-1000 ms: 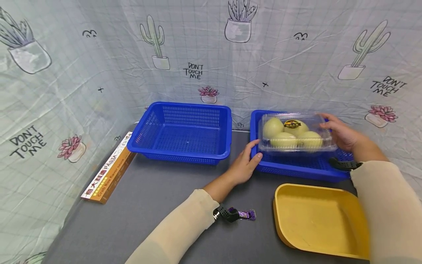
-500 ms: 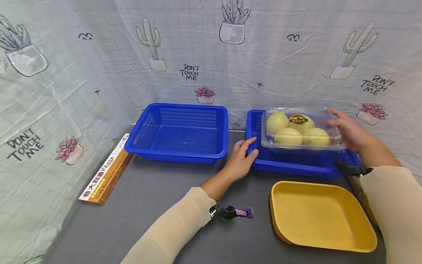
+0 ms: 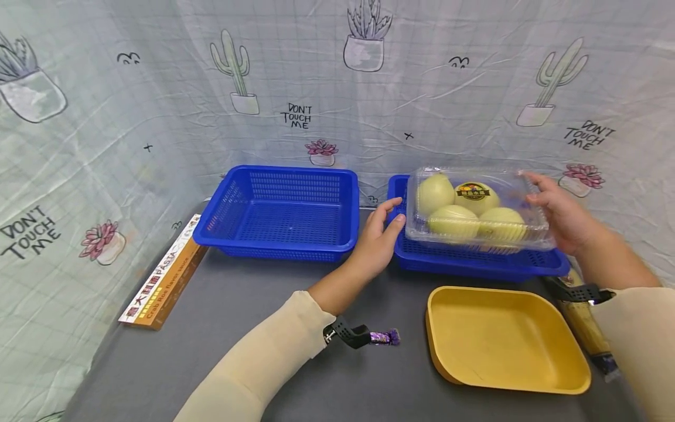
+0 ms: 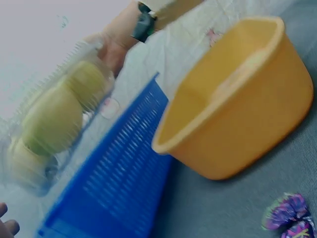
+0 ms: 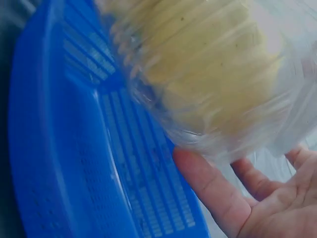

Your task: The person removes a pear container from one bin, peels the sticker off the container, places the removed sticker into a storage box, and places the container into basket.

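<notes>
A clear plastic clamshell box (image 3: 477, 211) with several pale yellow-green round fruits (image 3: 436, 193) is held over the right blue basket (image 3: 474, 266). My right hand (image 3: 566, 217) grips its right end, thumb in front and fingers behind. In the right wrist view, the thumb (image 5: 213, 186) lies against the clear plastic. My left hand (image 3: 377, 240) is by the basket's left rim, its thumb and fingers spread towards the box's left end. In the left wrist view, its fingertips (image 4: 9, 227) show at the lower left, apart from the box (image 4: 57, 119).
Another blue basket (image 3: 290, 225) stands to the left, beside a long pasta box (image 3: 163, 275). In front of the right basket sits a yellow tub (image 3: 506, 340). A purple-wrapped sweet (image 3: 386, 337) lies by my left wrist. A yellowish packet (image 3: 585, 319) is partly under my right sleeve.
The fruit box has risen and shifted slightly above the right basket, its front tilting towards me. My left hand has moved up from the basket's rim towards the box's left end.
</notes>
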{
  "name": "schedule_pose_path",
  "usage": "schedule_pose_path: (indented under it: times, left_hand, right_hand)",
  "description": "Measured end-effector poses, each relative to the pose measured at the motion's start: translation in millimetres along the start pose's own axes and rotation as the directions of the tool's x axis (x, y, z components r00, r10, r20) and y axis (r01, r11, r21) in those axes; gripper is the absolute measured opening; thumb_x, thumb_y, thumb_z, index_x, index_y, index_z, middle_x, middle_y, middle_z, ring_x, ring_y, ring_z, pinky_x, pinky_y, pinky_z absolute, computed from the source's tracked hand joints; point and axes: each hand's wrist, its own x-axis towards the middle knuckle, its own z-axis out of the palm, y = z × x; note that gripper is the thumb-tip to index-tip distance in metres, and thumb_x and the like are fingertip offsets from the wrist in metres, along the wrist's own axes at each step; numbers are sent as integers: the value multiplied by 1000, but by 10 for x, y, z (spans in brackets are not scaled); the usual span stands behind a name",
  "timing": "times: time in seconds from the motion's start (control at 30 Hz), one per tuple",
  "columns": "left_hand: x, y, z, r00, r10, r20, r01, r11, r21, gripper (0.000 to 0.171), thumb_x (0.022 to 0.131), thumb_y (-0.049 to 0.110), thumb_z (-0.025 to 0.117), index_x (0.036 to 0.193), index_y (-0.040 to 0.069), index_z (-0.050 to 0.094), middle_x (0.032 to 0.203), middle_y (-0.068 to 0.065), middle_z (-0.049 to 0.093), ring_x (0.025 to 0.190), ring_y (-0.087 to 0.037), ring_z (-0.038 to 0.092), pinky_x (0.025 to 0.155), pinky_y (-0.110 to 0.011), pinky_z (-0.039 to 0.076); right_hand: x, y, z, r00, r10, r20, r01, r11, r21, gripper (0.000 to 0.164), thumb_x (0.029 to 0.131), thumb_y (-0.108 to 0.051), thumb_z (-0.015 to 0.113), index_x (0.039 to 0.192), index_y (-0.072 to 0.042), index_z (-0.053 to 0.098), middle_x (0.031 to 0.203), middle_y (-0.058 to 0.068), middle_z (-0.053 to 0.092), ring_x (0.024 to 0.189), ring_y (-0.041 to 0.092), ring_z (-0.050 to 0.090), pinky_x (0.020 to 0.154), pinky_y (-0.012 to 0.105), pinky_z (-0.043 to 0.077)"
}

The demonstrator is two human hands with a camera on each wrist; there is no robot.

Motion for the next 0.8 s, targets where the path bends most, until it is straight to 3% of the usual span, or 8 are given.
schedule_pose_path:
  times: [0.27,0.33,0.4,0.47,0.57,0.63,0.8]
  left_hand:
    - [-8,137,-152,997,21,69,-12,991,-130,50,115,33,49,162,21,43,168,-11,34,157,-32,33,124,-52,33]
    - [-12,148,-206,996,18,86,-4,988,-156,50,115,32,49,163,22,42,169,-11,33,157,-32,32,124,-53,32]
    - [-17,156,-273,995,13,100,4,984,-176,49,115,31,50,163,22,43,170,-10,31,157,-33,30,123,-56,31]
    - [-29,176,-345,994,11,105,9,982,-187,49,114,30,51,162,22,44,171,-9,30,158,-34,30,123,-58,30]
    - [-45,206,-448,995,12,98,7,981,-196,48,114,28,52,161,21,46,171,-7,31,157,-34,30,123,-58,30]
    - [-62,230,-512,995,18,98,2,978,-207,49,113,26,53,161,18,46,171,-8,31,157,-35,31,123,-57,31]
    - [-112,264,-667,993,33,114,-6,974,-228,48,112,22,53,160,16,46,171,-8,29,156,-36,32,121,-55,35]
  right_hand:
    - [-197,6,221,999,-45,-9,45,999,-1,42,111,-17,40,149,-35,42,133,-18,65,103,9,68,76,26,58]
    - [-237,9,278,999,-44,-13,44,999,-22,42,112,-17,40,148,-37,42,133,-19,64,106,8,67,80,26,55]
    - [-272,3,351,999,-36,-19,35,999,-30,42,112,-17,39,148,-39,43,132,-21,63,107,7,65,106,34,44]
    - [-299,2,422,999,-32,-22,31,999,-37,42,113,-17,38,148,-39,44,130,-20,66,108,7,66,109,35,40]
    - [-348,-14,552,999,-24,-24,24,1000,-13,42,112,-16,39,147,-40,45,130,-20,68,108,7,67,109,33,41]
    - [-381,-24,645,1000,-17,-22,18,1000,10,42,112,-16,41,147,-38,45,129,-17,69,107,9,69,86,26,54]
    - [-476,-54,905,1000,12,-14,-10,995,102,42,111,-17,43,149,-35,41,128,-11,69,104,13,72,82,31,61]
